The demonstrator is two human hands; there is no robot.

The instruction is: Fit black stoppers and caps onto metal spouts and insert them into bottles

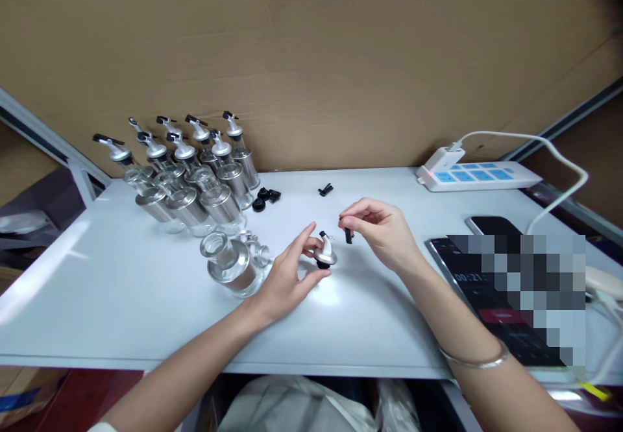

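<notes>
Hands closed apart, left [295, 276] on a domed silvery pourer [325, 255], right [382, 231] pinching a small black plastic clip [348, 234].

Your left hand [287, 279]: thumb and fingers curled in a grip, wrist low
Your right hand [377, 228]: fingertips pinched, pointing left
Your forearms: angled inward
</notes>
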